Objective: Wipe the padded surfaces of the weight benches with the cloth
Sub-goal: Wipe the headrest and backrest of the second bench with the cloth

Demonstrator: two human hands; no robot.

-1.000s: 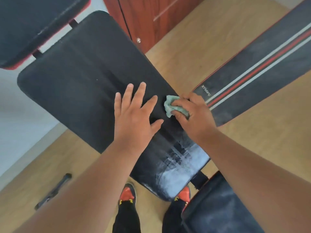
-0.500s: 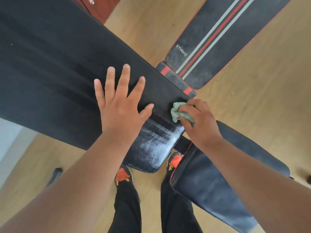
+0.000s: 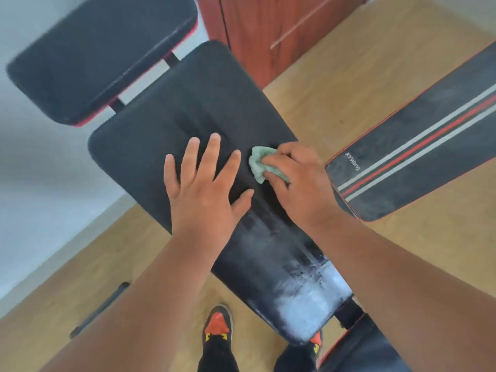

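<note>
A long black bench pad (image 3: 166,124) runs from upper left to lower right below me, with whitish dusty streaks near its close end. My left hand (image 3: 204,191) lies flat on the pad's middle, fingers spread. Just to its right, my right hand (image 3: 298,181) grips a crumpled pale green cloth (image 3: 260,162) and presses it on the pad near its right edge. A second black pad (image 3: 99,49) sits beyond the far end. Another bench pad with red and grey stripes (image 3: 418,154) lies to the right.
A reddish wooden cabinet (image 3: 268,30) stands at the top centre. Wooden floor (image 3: 335,81) surrounds the benches, with a white wall at left. A dark bar (image 3: 102,310) lies on the floor at lower left. My shoes (image 3: 217,326) and another black pad (image 3: 362,350) are below.
My right hand has slid the cloth up the pad, away from its dusty near end. The view has tilted up, bringing the far pad and cabinet into sight. My left hand stays flat.
</note>
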